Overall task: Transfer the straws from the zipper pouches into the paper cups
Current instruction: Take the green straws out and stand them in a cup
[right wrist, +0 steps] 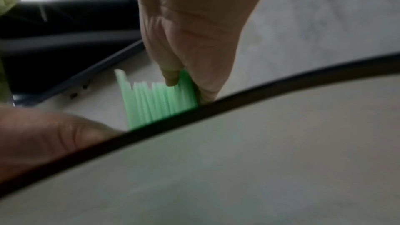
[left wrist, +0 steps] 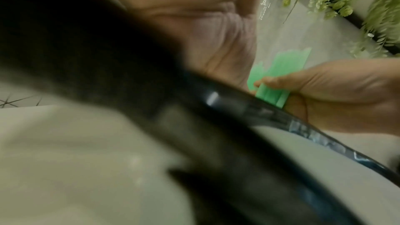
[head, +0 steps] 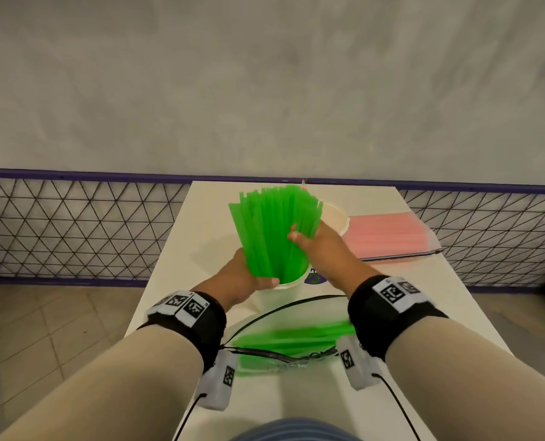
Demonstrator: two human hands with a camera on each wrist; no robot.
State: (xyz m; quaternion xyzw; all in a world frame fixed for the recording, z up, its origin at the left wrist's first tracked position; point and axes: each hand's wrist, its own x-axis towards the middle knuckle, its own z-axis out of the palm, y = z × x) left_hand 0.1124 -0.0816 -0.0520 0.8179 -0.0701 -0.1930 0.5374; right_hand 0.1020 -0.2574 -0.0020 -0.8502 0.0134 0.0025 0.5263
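- Right now your left hand (head: 244,278) wraps the near paper cup (head: 285,289) at its rim, thumb curled across the front and touching the base of the green straws (head: 272,230).
- Your right hand (head: 320,246) grips that same bundle halfway up from the right side, thumb and fingers curled round it; the right wrist view shows a fingertip (right wrist: 172,79) pressed on the straws (right wrist: 155,102).
- The straws stand in the near cup and fan out wider at their tops, leaning slightly away from you.
- A second paper cup (head: 336,218) stands just behind your right hand; you cannot tell what it holds.
- Close to you, an open clear zipper pouch (head: 283,348) lies on the white table (head: 201,224) with more green straws inside.
- At the right of the table lies another pouch of pink straws (head: 388,237), flat and well apart from the near cup.
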